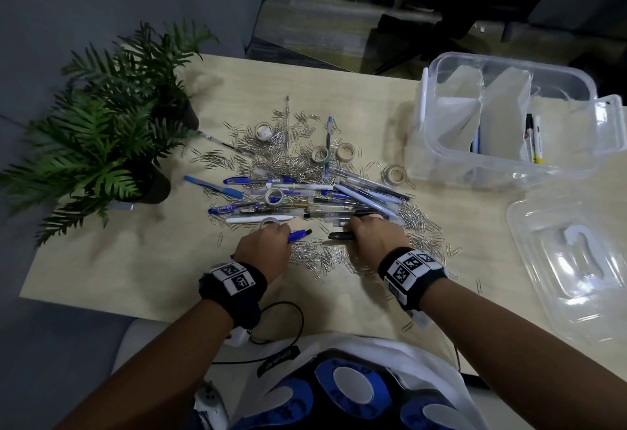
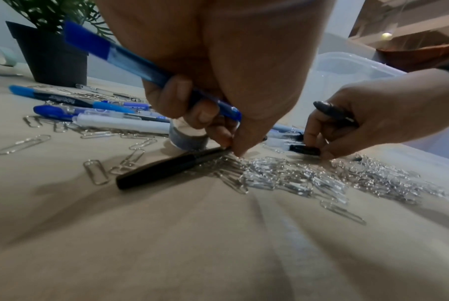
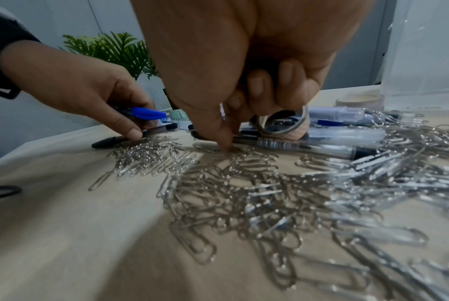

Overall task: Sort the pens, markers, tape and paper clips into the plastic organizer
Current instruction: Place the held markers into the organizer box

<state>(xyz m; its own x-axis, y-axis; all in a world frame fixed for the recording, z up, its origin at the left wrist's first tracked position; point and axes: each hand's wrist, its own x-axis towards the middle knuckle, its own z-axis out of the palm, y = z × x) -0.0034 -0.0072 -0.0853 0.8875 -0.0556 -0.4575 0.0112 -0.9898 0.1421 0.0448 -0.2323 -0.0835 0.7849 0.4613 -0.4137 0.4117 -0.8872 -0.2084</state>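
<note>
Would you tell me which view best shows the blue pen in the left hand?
The left wrist view: the blue pen crosses the left hand, its barrel exposed. The head view shows only its tip; the right wrist view, just its blue end.

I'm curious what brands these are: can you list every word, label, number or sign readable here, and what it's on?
No text reads clearly.
White script on the dark-barrelled pen: blurred, unreadable.
Black print on the white marker in the organizer: too small.
White lettering on the black tag: blurred.
Wristbands: black-and-white square code patterns, no words.
</note>
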